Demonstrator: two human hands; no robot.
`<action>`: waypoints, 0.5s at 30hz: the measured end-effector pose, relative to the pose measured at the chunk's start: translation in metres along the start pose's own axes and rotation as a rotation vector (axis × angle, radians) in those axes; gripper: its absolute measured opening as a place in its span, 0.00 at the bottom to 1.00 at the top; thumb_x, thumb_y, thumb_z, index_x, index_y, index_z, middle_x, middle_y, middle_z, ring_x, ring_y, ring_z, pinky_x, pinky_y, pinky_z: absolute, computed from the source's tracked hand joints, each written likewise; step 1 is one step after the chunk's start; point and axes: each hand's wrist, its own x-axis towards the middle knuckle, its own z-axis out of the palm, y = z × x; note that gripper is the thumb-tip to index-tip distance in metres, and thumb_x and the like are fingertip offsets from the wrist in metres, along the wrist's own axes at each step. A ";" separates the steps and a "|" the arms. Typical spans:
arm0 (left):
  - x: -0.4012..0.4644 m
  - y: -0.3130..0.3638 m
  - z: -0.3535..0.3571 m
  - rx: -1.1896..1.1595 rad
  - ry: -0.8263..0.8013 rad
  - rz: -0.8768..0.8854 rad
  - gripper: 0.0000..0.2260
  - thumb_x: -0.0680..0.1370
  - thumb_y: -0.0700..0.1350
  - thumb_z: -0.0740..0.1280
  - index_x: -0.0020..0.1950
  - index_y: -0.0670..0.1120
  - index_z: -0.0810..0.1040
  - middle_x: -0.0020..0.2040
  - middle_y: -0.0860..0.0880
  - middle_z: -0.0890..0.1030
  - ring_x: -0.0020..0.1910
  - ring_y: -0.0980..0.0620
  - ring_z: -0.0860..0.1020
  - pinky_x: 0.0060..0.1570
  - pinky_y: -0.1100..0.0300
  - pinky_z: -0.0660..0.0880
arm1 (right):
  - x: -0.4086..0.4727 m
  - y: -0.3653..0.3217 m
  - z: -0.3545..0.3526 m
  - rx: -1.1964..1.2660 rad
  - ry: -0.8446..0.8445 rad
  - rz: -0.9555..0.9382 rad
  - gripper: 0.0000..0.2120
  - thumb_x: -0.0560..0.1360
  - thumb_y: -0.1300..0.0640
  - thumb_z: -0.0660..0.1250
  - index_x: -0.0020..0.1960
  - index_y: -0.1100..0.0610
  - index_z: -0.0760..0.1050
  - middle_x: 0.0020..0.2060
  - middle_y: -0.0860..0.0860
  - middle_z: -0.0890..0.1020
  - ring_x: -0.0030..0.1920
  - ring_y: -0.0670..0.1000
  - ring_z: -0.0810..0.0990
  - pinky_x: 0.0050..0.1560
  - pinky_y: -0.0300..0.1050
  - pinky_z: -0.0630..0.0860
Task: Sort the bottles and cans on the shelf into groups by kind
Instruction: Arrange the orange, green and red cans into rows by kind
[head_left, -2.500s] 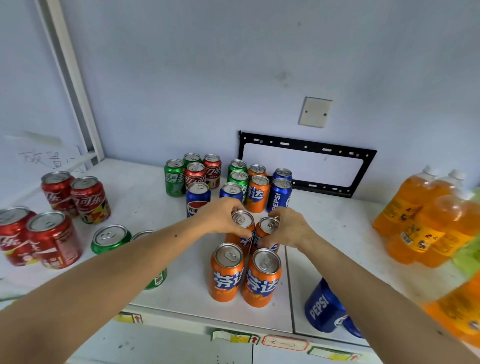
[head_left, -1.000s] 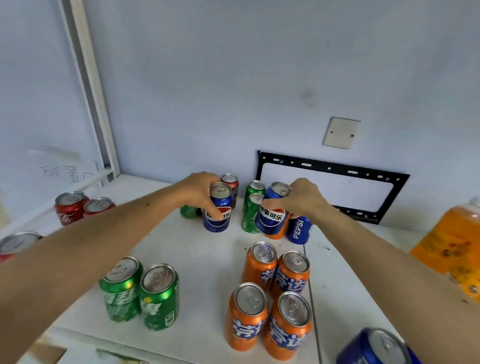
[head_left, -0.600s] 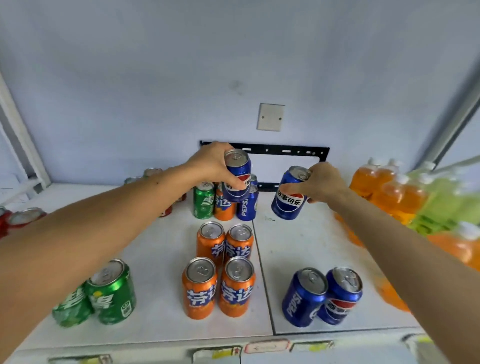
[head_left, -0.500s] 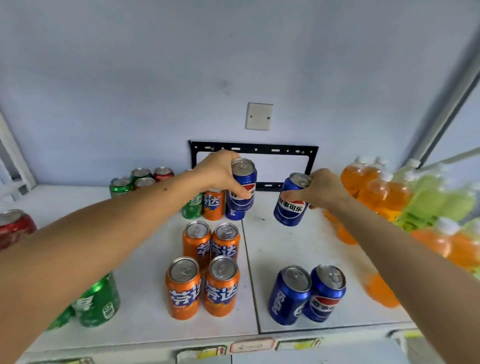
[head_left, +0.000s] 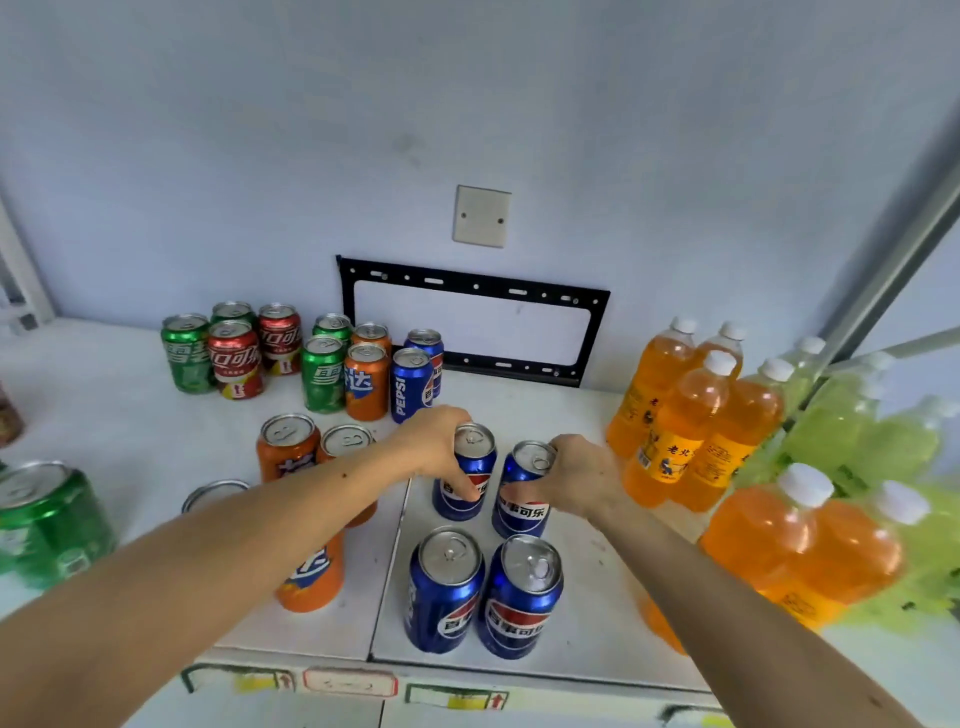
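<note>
My left hand (head_left: 434, 441) grips a blue Pepsi can (head_left: 467, 478) standing on the white shelf (head_left: 582, 597). My right hand (head_left: 576, 475) grips a second blue Pepsi can (head_left: 522, 512) beside it. Both stand just behind two more Pepsi cans (head_left: 447, 590) (head_left: 522, 605) near the front edge. Orange Fanta cans (head_left: 288, 447) stand to the left, partly hidden by my left forearm. A mixed cluster at the back holds green Sprite (head_left: 323, 373), red Coca-Cola (head_left: 235, 358), orange Fanta (head_left: 367, 381) and Pepsi (head_left: 410, 384) cans.
Orange drink bottles (head_left: 691, 415) and pale green bottles (head_left: 852, 431) crowd the right side. Green Sprite cans (head_left: 52, 519) stand at the left front. A black metal bracket (head_left: 472, 283) and a blank wall plate (head_left: 481, 215) are on the back wall.
Both hands carried a Pepsi can each from the back cluster down and forward, and the cans now stand on the shelf behind the front Pepsi pair. The camera view shifted rightward.
</note>
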 end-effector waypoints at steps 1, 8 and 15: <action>0.000 0.000 0.006 0.008 -0.006 -0.014 0.33 0.57 0.50 0.83 0.59 0.48 0.75 0.56 0.50 0.80 0.54 0.50 0.78 0.54 0.52 0.78 | 0.000 0.003 0.003 0.006 -0.009 -0.006 0.28 0.59 0.40 0.78 0.51 0.53 0.74 0.44 0.48 0.81 0.38 0.45 0.77 0.28 0.35 0.68; -0.002 0.002 0.012 -0.031 -0.036 -0.067 0.37 0.59 0.47 0.83 0.65 0.47 0.72 0.61 0.49 0.78 0.56 0.49 0.78 0.50 0.53 0.81 | 0.004 0.010 0.012 0.059 -0.026 -0.032 0.30 0.56 0.42 0.80 0.51 0.53 0.74 0.45 0.49 0.82 0.44 0.49 0.81 0.40 0.42 0.80; 0.000 -0.001 0.010 0.006 -0.097 -0.053 0.38 0.60 0.49 0.83 0.66 0.48 0.71 0.62 0.50 0.78 0.58 0.50 0.77 0.57 0.52 0.77 | 0.004 0.009 0.015 0.019 -0.077 -0.024 0.34 0.56 0.39 0.79 0.55 0.52 0.70 0.49 0.49 0.79 0.47 0.50 0.79 0.44 0.43 0.79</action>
